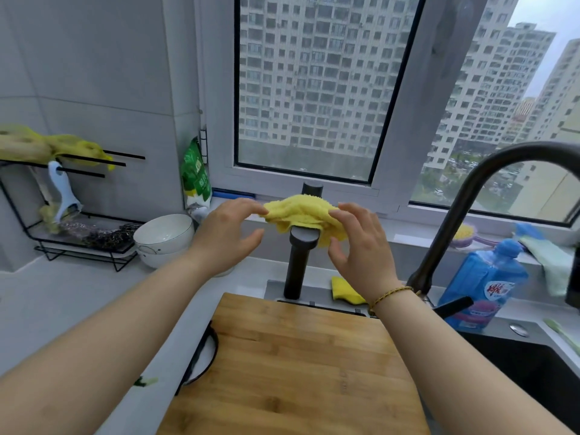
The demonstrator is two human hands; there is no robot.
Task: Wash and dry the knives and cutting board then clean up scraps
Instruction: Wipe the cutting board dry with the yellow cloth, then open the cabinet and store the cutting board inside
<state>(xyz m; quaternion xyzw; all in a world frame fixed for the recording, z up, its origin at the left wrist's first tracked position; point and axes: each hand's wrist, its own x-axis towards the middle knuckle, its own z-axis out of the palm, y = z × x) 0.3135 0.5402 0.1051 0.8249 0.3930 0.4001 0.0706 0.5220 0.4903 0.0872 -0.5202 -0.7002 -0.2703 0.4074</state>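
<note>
The cutting board, a pale wooden slab, lies flat at the lower centre of the frame, its right edge reaching over the dark sink. At far left a black wire rack holds a white peeler, and stacked white bowls stand just to its right. A small green scrap lies on the counter at lower left, near the board's left edge.

The left hand reaches forward from the lower left with a straight forearm, palm turned inward. Its fingers are extended and its thumb spread well below them. The fingertips touch the left end of a yellow cloth, which is draped over the top of a short dark post behind the board.

The right hand, with a beaded bracelet at the wrist, mirrors it. Its fingers are loosely spread and the tips rest on the cloth's right end. The thumb is near the hanging corner, though contact there is unclear. Neither hand closes round the cloth.

A tall curved tap and a blue bottle stand at right.
</note>
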